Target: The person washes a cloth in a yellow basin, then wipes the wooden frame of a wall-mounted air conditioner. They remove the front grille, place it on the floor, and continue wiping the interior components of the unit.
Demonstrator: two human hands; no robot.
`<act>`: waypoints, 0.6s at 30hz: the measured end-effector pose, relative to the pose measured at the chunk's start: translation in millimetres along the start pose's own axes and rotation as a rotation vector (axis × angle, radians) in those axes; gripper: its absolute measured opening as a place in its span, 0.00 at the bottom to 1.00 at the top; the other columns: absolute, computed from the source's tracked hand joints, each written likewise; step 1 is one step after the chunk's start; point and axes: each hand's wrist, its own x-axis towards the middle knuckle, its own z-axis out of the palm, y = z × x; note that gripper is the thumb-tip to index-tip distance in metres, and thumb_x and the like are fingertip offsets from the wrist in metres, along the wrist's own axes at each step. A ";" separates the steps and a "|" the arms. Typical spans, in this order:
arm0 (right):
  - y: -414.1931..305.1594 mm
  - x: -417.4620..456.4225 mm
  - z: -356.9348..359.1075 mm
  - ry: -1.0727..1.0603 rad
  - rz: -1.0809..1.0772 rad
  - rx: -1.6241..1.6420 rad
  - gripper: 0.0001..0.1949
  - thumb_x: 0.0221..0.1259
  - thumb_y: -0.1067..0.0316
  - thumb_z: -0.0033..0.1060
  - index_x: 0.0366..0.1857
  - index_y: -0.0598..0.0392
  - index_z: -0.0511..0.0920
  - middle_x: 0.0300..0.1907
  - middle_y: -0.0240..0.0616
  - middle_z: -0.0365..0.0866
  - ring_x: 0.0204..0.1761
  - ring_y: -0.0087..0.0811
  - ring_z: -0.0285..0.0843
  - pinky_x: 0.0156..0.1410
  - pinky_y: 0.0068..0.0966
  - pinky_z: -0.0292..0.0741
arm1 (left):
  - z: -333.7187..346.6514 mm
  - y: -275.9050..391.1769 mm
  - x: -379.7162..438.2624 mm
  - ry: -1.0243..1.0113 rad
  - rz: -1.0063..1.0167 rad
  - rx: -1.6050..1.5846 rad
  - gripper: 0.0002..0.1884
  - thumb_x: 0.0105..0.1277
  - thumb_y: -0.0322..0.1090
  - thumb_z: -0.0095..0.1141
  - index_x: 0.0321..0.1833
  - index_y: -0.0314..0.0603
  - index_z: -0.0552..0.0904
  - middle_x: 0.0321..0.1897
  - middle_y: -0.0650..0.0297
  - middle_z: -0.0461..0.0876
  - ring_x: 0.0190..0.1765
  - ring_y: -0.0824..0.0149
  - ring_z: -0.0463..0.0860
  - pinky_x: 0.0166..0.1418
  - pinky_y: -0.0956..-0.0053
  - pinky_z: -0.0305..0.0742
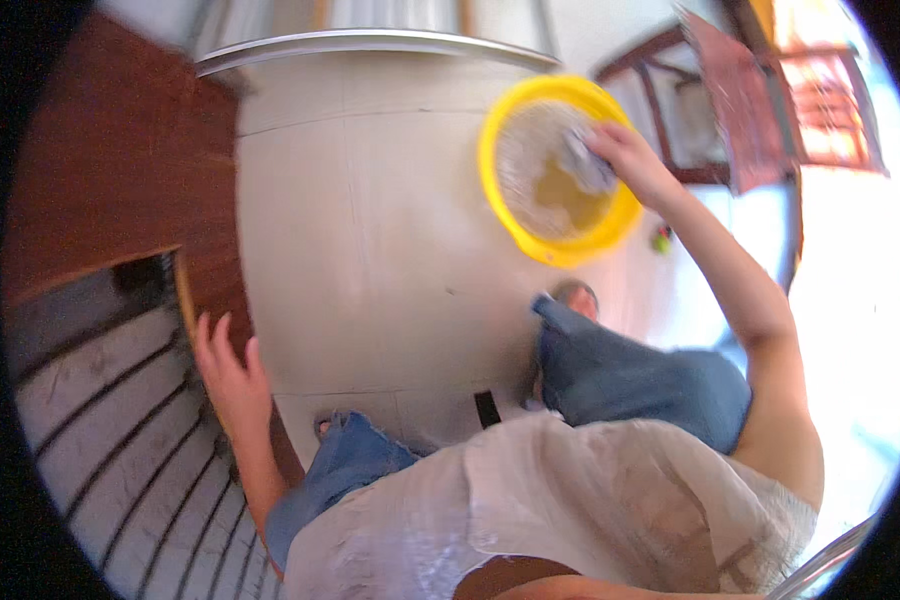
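Note:
A yellow plastic basin (492, 180) stands on the pale tiled floor, holding water with white suds over part of its surface. Over its right side, my right hand (630, 161) grips a crumpled grey-white cloth (589, 163). The cloth hangs at the suds; whether its lower end is under the water I cannot tell. At the left, my left hand (232, 371) has its fingers apart and holds nothing. It is beside the wooden frame edge of a barred opening; contact with that edge is unclear.
Dark brown wood panelling (120, 150) runs along the left, above black metal bars (120, 420). A metal rail (375, 41) crosses the far side. Reddish-brown wooden furniture (742, 105) stands at the upper right. A small green item (661, 240) lies right of the basin.

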 end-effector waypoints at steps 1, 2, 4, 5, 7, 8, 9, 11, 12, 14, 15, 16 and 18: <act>-5.8 -7.9 8.1 0.014 -0.048 -0.165 0.12 0.73 0.60 0.58 0.50 0.55 0.81 0.41 0.25 0.81 0.45 0.19 0.77 0.52 0.20 0.73 | -2.0 2.7 8.6 -0.024 0.011 0.003 0.24 0.69 0.34 0.59 0.68 0.40 0.73 0.74 0.47 0.63 0.75 0.44 0.63 0.78 0.50 0.58; 3.7 -5.4 3.5 -0.034 -0.081 -0.296 0.12 0.73 0.62 0.57 0.51 0.57 0.81 0.39 0.28 0.81 0.42 0.20 0.76 0.50 0.21 0.74 | -3.7 9.9 20.4 -0.064 -0.005 0.012 0.25 0.66 0.33 0.61 0.67 0.39 0.74 0.74 0.45 0.62 0.75 0.43 0.62 0.78 0.50 0.57; -24.5 -6.6 21.3 -0.073 -0.005 -0.586 0.16 0.67 0.64 0.60 0.53 0.61 0.82 0.44 0.46 0.86 0.43 0.33 0.85 0.53 0.31 0.79 | 0.7 12.4 35.9 -0.079 -0.006 -0.035 0.26 0.68 0.35 0.61 0.68 0.39 0.72 0.76 0.46 0.61 0.77 0.42 0.60 0.78 0.51 0.58; -39.0 -6.0 31.0 -0.078 -0.104 -0.682 0.16 0.66 0.64 0.61 0.54 0.60 0.82 0.46 0.50 0.86 0.46 0.41 0.85 0.55 0.34 0.79 | 6.6 4.7 40.5 -0.057 0.010 -0.091 0.26 0.68 0.35 0.61 0.68 0.39 0.72 0.77 0.46 0.58 0.77 0.42 0.59 0.78 0.51 0.58; -67.2 -0.9 54.5 -0.059 -0.305 -0.851 0.17 0.66 0.63 0.63 0.54 0.59 0.82 0.49 0.54 0.85 0.50 0.52 0.85 0.58 0.39 0.79 | 8.1 -5.4 39.4 -0.043 -0.014 -0.085 0.26 0.68 0.34 0.62 0.68 0.38 0.72 0.77 0.46 0.58 0.77 0.42 0.59 0.78 0.51 0.57; -75.3 -6.4 51.0 -0.039 -0.405 -0.919 0.17 0.66 0.63 0.64 0.54 0.58 0.82 0.50 0.55 0.85 0.51 0.55 0.84 0.59 0.41 0.78 | 7.1 9.4 29.0 -0.036 -0.022 -0.082 0.26 0.68 0.34 0.62 0.68 0.38 0.72 0.77 0.46 0.57 0.77 0.42 0.59 0.78 0.51 0.57; -102.9 -7.9 66.7 -0.089 -0.347 -0.880 0.17 0.66 0.63 0.63 0.55 0.58 0.81 0.52 0.56 0.84 0.52 0.56 0.83 0.59 0.41 0.78 | 2.1 8.8 27.1 -0.029 -0.008 -0.088 0.25 0.67 0.33 0.62 0.66 0.36 0.73 0.75 0.42 0.57 0.76 0.37 0.59 0.76 0.49 0.59; -134.3 -4.1 86.9 -0.191 -0.414 -0.865 0.17 0.67 0.63 0.62 0.55 0.60 0.81 0.51 0.53 0.85 0.51 0.53 0.83 0.60 0.41 0.78 | -0.4 10.8 22.5 -0.029 -0.037 -0.099 0.25 0.68 0.33 0.62 0.66 0.35 0.72 0.75 0.42 0.57 0.76 0.37 0.58 0.77 0.48 0.59; -144.6 0.2 97.7 -0.242 -0.443 -0.855 0.17 0.67 0.63 0.62 0.55 0.61 0.80 0.51 0.52 0.85 0.50 0.52 0.83 0.60 0.40 0.77 | -3.3 9.6 20.5 -0.034 -0.049 -0.105 0.25 0.68 0.33 0.61 0.66 0.35 0.72 0.75 0.42 0.57 0.77 0.37 0.57 0.77 0.48 0.58; -151.1 17.6 124.6 -0.376 -0.612 -0.856 0.18 0.68 0.60 0.61 0.56 0.60 0.80 0.53 0.51 0.85 0.53 0.51 0.82 0.63 0.40 0.76 | -14.5 3.1 15.2 -0.058 -0.066 -0.120 0.25 0.67 0.32 0.62 0.66 0.36 0.73 0.76 0.43 0.57 0.77 0.38 0.57 0.78 0.49 0.57; -161.2 20.5 137.1 -0.446 -0.697 -0.850 0.19 0.68 0.59 0.61 0.57 0.60 0.80 0.54 0.50 0.85 0.54 0.50 0.82 0.64 0.40 0.76 | -25.1 1.5 11.3 -0.059 -0.074 -0.106 0.25 0.67 0.32 0.62 0.66 0.36 0.73 0.76 0.44 0.57 0.78 0.40 0.58 0.78 0.51 0.57; -173.4 19.7 149.9 -0.508 -0.728 -0.874 0.20 0.69 0.58 0.60 0.58 0.60 0.79 0.54 0.50 0.85 0.55 0.50 0.82 0.64 0.41 0.76 | -36.2 0.1 8.1 -0.060 -0.083 -0.092 0.25 0.67 0.32 0.62 0.67 0.37 0.73 0.77 0.45 0.57 0.78 0.42 0.59 0.79 0.53 0.57; -212.3 11.7 177.8 -0.638 -0.797 -0.912 0.22 0.70 0.56 0.58 0.60 0.61 0.78 0.54 0.50 0.85 0.55 0.48 0.83 0.65 0.42 0.76 | -68.3 3.7 5.6 -0.101 -0.115 -0.075 0.26 0.67 0.32 0.63 0.67 0.37 0.73 0.77 0.46 0.57 0.78 0.41 0.58 0.79 0.52 0.57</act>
